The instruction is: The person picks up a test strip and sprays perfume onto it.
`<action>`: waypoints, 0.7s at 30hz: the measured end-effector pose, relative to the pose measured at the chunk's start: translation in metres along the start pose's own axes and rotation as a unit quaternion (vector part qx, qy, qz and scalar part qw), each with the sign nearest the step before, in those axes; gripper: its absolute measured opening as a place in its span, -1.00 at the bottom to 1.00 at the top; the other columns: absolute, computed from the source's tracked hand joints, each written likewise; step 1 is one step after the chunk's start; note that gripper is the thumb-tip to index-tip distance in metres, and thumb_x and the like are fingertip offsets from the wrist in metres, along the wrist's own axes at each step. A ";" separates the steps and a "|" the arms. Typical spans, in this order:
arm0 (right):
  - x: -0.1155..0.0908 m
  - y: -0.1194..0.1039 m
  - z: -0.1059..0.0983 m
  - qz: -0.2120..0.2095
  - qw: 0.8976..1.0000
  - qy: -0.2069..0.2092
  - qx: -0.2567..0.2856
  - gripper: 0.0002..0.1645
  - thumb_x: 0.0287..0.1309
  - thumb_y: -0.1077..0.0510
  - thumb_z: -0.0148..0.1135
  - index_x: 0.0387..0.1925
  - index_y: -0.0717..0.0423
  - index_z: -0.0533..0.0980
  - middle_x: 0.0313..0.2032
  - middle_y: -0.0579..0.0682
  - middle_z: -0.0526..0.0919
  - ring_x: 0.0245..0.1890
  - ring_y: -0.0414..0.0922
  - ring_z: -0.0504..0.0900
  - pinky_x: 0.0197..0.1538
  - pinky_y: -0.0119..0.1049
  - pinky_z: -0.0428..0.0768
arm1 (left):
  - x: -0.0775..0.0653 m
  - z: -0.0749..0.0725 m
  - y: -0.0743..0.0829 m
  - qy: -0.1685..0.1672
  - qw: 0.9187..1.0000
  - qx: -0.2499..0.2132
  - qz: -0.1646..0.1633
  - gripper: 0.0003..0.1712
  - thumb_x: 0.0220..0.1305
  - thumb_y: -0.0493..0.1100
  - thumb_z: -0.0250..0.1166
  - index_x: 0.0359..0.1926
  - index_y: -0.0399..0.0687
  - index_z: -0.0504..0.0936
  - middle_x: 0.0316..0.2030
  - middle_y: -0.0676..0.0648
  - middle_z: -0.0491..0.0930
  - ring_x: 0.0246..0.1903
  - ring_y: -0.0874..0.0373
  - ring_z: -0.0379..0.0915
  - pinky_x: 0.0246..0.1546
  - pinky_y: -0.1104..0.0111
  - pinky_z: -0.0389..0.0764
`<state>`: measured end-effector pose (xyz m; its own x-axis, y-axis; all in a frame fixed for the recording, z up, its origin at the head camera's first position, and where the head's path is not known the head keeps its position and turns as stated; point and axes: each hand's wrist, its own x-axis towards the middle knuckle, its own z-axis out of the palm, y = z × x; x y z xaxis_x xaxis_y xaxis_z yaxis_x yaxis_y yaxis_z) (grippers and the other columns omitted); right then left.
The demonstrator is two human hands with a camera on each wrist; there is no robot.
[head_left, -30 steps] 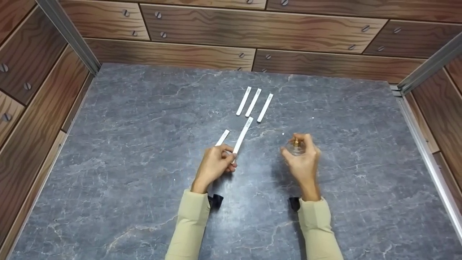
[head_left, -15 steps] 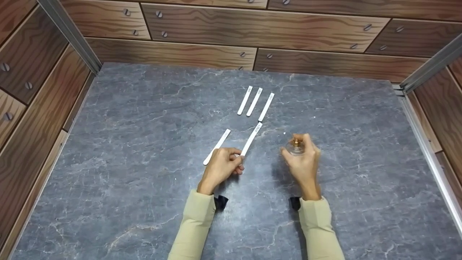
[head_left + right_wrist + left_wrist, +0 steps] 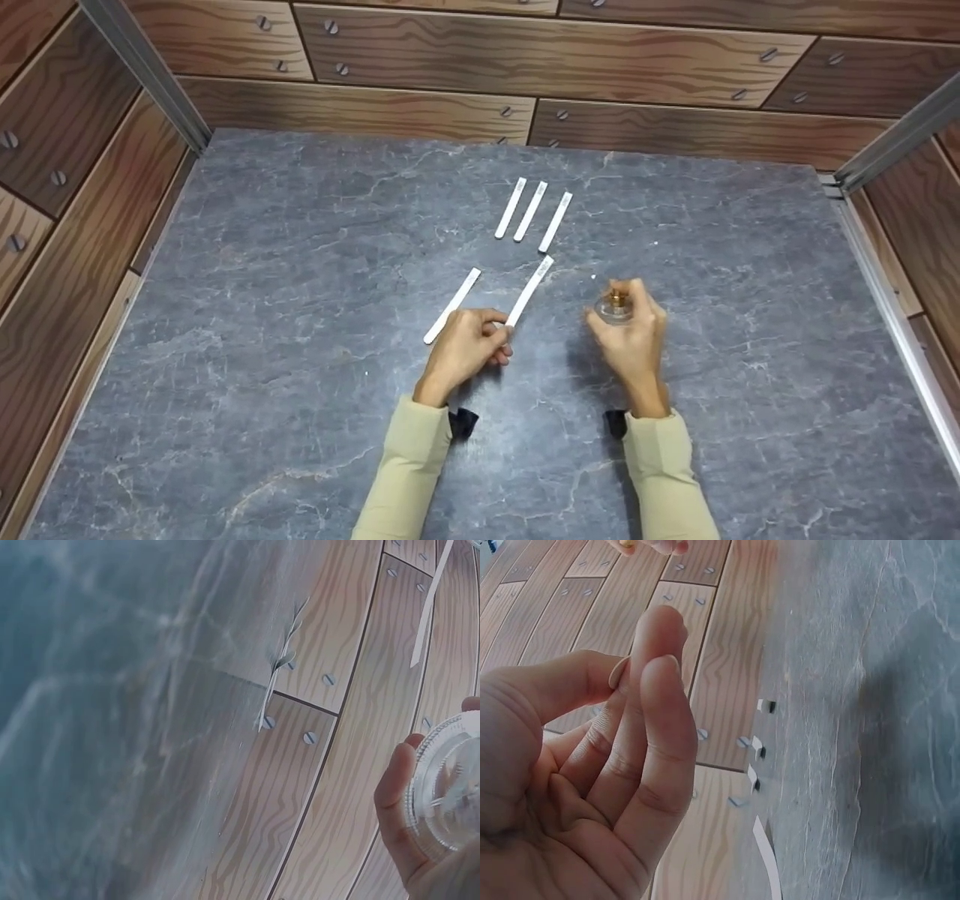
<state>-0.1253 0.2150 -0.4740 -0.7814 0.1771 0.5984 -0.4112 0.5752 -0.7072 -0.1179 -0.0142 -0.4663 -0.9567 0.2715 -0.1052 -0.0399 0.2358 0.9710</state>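
My left hand [image 3: 465,345] pinches the lower end of a white paper test strip [image 3: 529,291] between thumb and fingers. The strip slants up and to the right, its printed far end pointing away from me. In the left wrist view only a thin edge of this strip [image 3: 618,673] shows at the fingertips. To the right, my right hand [image 3: 634,341] grips a round clear glass perfume bottle [image 3: 615,309] with a gold neck, the index finger over its top. The right wrist view shows the bottle's ridged glass base [image 3: 431,791] above the table.
Another white strip [image 3: 454,304] lies just left of my left hand, partly behind it. Three more strips [image 3: 510,208] lie side by side farther back on the grey marbled table [image 3: 300,300]. Wood-patterned panels [image 3: 420,52] and metal rails [image 3: 892,142] border the table.
My left hand has moved right with its strip, closer to the bottle, uncovering the strip on the left. The right hand holds the bottle in nearly the same place.
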 end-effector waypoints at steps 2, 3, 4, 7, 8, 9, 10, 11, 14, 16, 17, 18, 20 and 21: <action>0.000 0.001 0.000 -0.002 1.000 0.000 -0.002 -0.53 -0.37 0.56 0.48 -0.29 0.40 0.51 -0.39 0.22 0.69 -0.40 0.13 0.63 -0.22 -0.37 0.59 | 0.000 0.001 0.000 -0.004 1.000 0.006 0.002 -0.71 0.35 -0.41 0.25 0.04 -0.52 0.63 -0.57 -0.09 0.69 -0.63 0.15 0.64 -0.47 0.10 0.75; 0.000 0.001 0.000 -0.003 1.000 -0.001 -0.003 -0.53 -0.37 0.57 0.48 -0.29 0.40 0.51 -0.39 0.23 0.69 -0.40 0.13 0.63 -0.22 -0.37 0.59 | -0.001 0.001 0.000 -0.003 1.000 0.007 0.004 -0.71 0.35 -0.42 0.25 0.03 -0.52 0.63 -0.57 -0.09 0.69 -0.63 0.13 0.65 -0.48 0.10 0.75; 0.000 0.001 0.000 -0.002 1.000 -0.002 -0.004 -0.53 -0.38 0.57 0.48 -0.29 0.40 0.51 -0.38 0.23 0.69 -0.40 0.13 0.64 -0.22 -0.39 0.59 | -0.001 0.001 0.000 -0.003 1.000 0.007 0.005 -0.72 0.35 -0.42 0.25 0.03 -0.53 0.63 -0.57 -0.10 0.69 -0.63 0.12 0.65 -0.48 0.10 0.75; -0.001 0.000 0.000 0.001 1.000 -0.003 -0.004 -0.53 -0.38 0.58 0.47 -0.29 0.40 0.50 -0.38 0.24 0.69 -0.40 0.15 0.64 -0.23 -0.40 0.59 | -0.001 0.001 0.000 0.000 1.000 0.005 0.005 -0.72 0.35 -0.43 0.24 0.03 -0.53 0.63 -0.57 -0.11 0.69 -0.62 0.11 0.65 -0.48 0.10 0.75; -0.001 0.001 0.000 0.002 1.000 -0.003 -0.004 -0.52 -0.38 0.58 0.47 -0.29 0.41 0.50 -0.38 0.25 0.69 -0.40 0.15 0.64 -0.23 -0.39 0.59 | -0.001 0.001 0.000 0.000 1.000 0.004 0.005 -0.72 0.34 -0.43 0.24 0.03 -0.53 0.63 -0.57 -0.11 0.69 -0.62 0.11 0.65 -0.48 0.11 0.75; -0.001 0.001 0.000 0.003 1.000 -0.002 -0.003 -0.52 -0.38 0.58 0.46 -0.29 0.41 0.50 -0.38 0.25 0.68 -0.39 0.16 0.64 -0.24 -0.38 0.60 | 0.000 0.001 0.000 0.000 1.000 0.005 0.005 -0.72 0.35 -0.43 0.24 0.03 -0.53 0.63 -0.57 -0.11 0.69 -0.62 0.12 0.65 -0.48 0.10 0.75; -0.001 0.001 0.000 0.004 1.000 -0.002 -0.004 -0.52 -0.38 0.58 0.46 -0.28 0.41 0.50 -0.38 0.25 0.68 -0.39 0.17 0.64 -0.23 -0.37 0.60 | 0.000 0.001 0.001 0.000 1.000 0.005 0.006 -0.73 0.35 -0.43 0.24 0.02 -0.53 0.63 -0.57 -0.11 0.68 -0.62 0.12 0.65 -0.47 0.10 0.76; -0.001 0.001 0.000 0.004 1.000 -0.001 -0.004 -0.52 -0.38 0.58 0.46 -0.28 0.41 0.50 -0.38 0.25 0.68 -0.39 0.16 0.64 -0.23 -0.36 0.60 | 0.000 0.001 0.001 0.000 1.000 0.005 0.007 -0.73 0.35 -0.43 0.24 0.02 -0.52 0.63 -0.57 -0.11 0.68 -0.62 0.12 0.65 -0.47 0.09 0.76; -0.001 0.001 0.000 0.004 1.000 -0.001 -0.002 -0.52 -0.38 0.58 0.46 -0.28 0.40 0.50 -0.39 0.23 0.68 -0.41 0.15 0.63 -0.25 -0.39 0.59 | 0.001 0.001 0.000 -0.001 1.000 0.003 0.011 -0.73 0.35 -0.43 0.25 0.01 -0.52 0.64 -0.57 -0.12 0.68 -0.62 0.12 0.65 -0.47 0.09 0.76; -0.001 0.001 0.000 0.005 1.000 -0.003 0.000 -0.52 -0.38 0.59 0.46 -0.29 0.40 0.50 -0.40 0.22 0.68 -0.42 0.14 0.63 -0.26 -0.43 0.58 | 0.001 0.002 0.000 -0.002 1.000 0.001 0.013 -0.73 0.35 -0.43 0.25 0.01 -0.53 0.64 -0.58 -0.12 0.68 -0.62 0.12 0.65 -0.47 0.08 0.76; -0.001 0.001 0.000 0.006 1.000 -0.004 0.002 -0.52 -0.38 0.59 0.46 -0.29 0.40 0.50 -0.40 0.21 0.68 -0.42 0.13 0.63 -0.26 -0.45 0.57 | 0.001 0.002 0.000 -0.002 1.000 0.001 0.014 -0.73 0.35 -0.43 0.25 0.01 -0.53 0.64 -0.58 -0.12 0.68 -0.63 0.12 0.65 -0.47 0.07 0.75; 0.000 0.001 0.000 0.007 1.000 -0.006 0.004 -0.52 -0.38 0.60 0.45 -0.29 0.41 0.50 -0.41 0.21 0.68 -0.43 0.12 0.63 -0.27 -0.46 0.57 | 0.000 0.002 -0.001 -0.002 1.000 0.001 0.015 -0.73 0.35 -0.43 0.25 0.01 -0.53 0.64 -0.58 -0.12 0.68 -0.63 0.11 0.65 -0.48 0.07 0.75; 0.000 0.001 -0.001 0.005 1.000 -0.008 0.004 -0.53 -0.38 0.61 0.45 -0.30 0.41 0.50 -0.41 0.21 0.68 -0.43 0.11 0.63 -0.27 -0.46 0.57 | 0.000 0.002 -0.001 -0.001 1.000 0.003 0.016 -0.74 0.35 -0.42 0.25 0.01 -0.52 0.64 -0.58 -0.12 0.68 -0.63 0.11 0.65 -0.49 0.06 0.75; 0.001 0.000 -0.001 0.004 1.000 -0.010 0.003 -0.53 -0.38 0.61 0.44 -0.31 0.41 0.49 -0.41 0.20 0.68 -0.43 0.10 0.63 -0.26 -0.46 0.57 | 0.000 0.002 -0.001 -0.001 1.000 0.004 0.016 -0.74 0.35 -0.42 0.25 0.00 -0.52 0.65 -0.59 -0.11 0.68 -0.63 0.11 0.65 -0.49 0.05 0.75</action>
<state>-0.1259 0.2161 -0.4735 -0.7935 0.1666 0.5853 -0.4077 0.5685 -0.7146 -0.1170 -0.0125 -0.4676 -0.9568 0.2811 -0.0742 -0.0063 0.2351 0.9720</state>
